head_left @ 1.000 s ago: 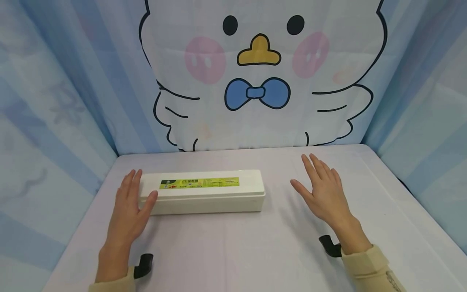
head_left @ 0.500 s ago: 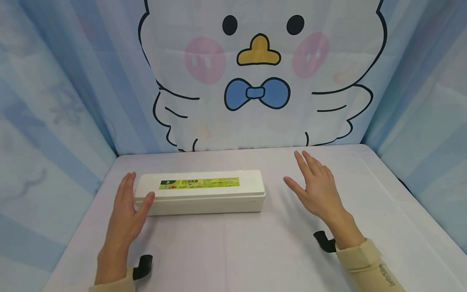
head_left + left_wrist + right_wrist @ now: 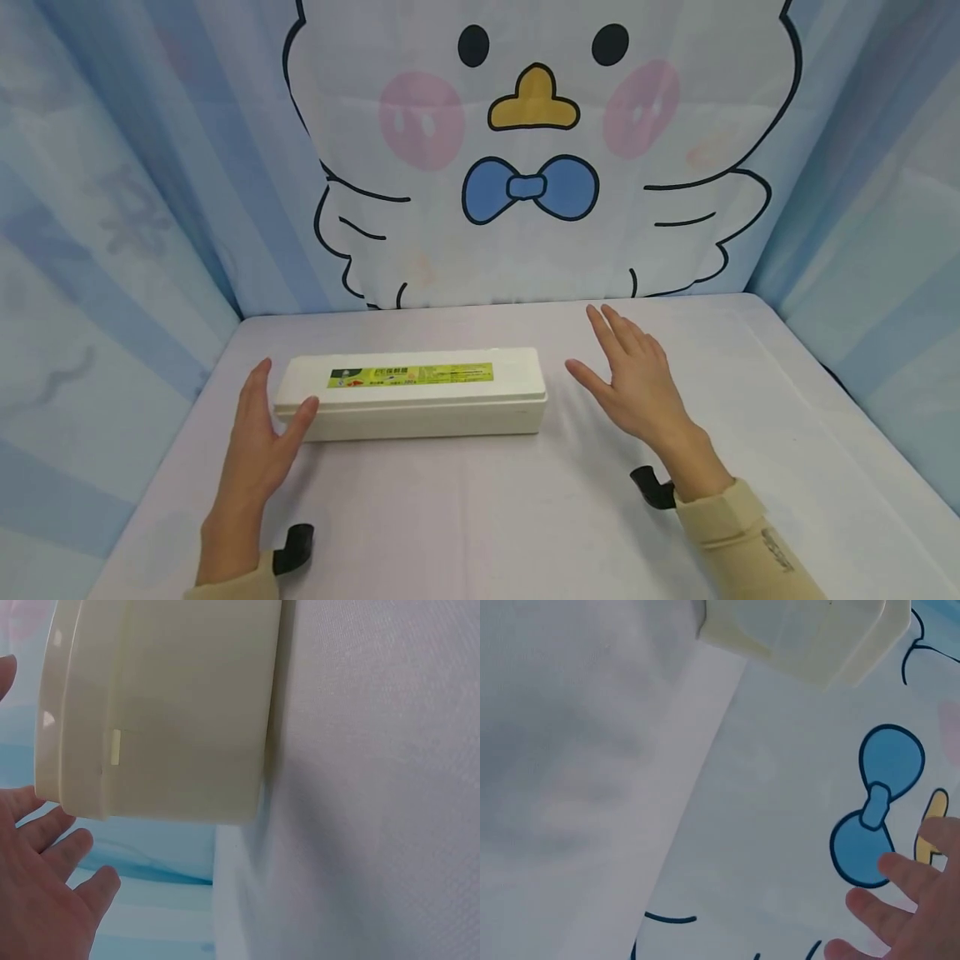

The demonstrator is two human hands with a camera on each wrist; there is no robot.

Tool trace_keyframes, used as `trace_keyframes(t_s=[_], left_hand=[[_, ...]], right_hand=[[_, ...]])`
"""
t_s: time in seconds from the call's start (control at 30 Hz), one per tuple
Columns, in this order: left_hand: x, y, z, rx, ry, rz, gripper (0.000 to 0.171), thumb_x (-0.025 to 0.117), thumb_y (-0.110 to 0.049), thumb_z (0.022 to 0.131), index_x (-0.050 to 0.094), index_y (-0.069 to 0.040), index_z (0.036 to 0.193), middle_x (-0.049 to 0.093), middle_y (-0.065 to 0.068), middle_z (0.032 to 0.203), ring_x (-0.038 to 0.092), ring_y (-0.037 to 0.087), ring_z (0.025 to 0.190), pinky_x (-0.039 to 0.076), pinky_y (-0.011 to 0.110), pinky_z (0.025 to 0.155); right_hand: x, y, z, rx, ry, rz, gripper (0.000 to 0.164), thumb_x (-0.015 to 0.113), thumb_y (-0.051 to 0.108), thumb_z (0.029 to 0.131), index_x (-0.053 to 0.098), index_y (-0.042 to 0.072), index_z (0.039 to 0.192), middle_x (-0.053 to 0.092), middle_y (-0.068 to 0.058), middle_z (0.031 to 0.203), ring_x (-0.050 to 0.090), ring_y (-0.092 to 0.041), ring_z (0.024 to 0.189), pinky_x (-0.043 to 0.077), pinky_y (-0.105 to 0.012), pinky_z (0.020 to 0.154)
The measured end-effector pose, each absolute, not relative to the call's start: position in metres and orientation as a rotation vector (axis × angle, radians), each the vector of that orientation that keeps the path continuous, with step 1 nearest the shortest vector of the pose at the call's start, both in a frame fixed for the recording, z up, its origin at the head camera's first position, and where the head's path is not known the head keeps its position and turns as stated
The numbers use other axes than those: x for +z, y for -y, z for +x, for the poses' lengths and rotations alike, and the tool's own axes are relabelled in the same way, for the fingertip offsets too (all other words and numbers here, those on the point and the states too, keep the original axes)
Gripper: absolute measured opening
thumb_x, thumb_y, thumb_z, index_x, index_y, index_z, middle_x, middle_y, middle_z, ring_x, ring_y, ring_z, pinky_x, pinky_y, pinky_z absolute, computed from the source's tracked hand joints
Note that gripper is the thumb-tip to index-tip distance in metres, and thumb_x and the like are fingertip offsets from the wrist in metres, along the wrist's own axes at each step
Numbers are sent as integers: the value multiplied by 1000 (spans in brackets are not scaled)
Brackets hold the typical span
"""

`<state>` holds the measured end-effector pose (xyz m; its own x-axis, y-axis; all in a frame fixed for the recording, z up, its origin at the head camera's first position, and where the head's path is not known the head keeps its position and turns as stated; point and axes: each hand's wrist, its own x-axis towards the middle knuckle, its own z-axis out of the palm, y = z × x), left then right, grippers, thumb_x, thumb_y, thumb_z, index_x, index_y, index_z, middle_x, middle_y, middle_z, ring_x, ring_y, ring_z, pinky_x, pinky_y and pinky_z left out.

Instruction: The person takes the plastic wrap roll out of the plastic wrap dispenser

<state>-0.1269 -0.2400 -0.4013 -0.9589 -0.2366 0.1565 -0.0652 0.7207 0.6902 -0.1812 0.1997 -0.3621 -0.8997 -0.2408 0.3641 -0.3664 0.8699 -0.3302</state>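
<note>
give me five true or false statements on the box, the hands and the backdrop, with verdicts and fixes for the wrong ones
1. The white box has a yellow-green label on its top. True.
2. The left hand is nearer the box than the right hand is. True.
3. The right hand is gripping one end of the box. False: it is apart from the box, its fingers extended.
4. The box stands upright on one end. False: it lies lengthwise on the table.
5. A blue bow tie is printed on the backdrop. True.
</note>
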Motion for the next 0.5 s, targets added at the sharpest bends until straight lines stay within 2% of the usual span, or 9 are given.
trace_keyframes(t_s=[0.5], left_hand=[[-408,246,-129,-1219,2704,320,105,70,-47,94,0,-10,163,6,17,168,10,41,151,17,67,114]], right_hand=[[-362,-173,-189,567,2785,511,80,58,49,100,23,13,162,23,-16,165,22,-41,148,14,-61,117]])
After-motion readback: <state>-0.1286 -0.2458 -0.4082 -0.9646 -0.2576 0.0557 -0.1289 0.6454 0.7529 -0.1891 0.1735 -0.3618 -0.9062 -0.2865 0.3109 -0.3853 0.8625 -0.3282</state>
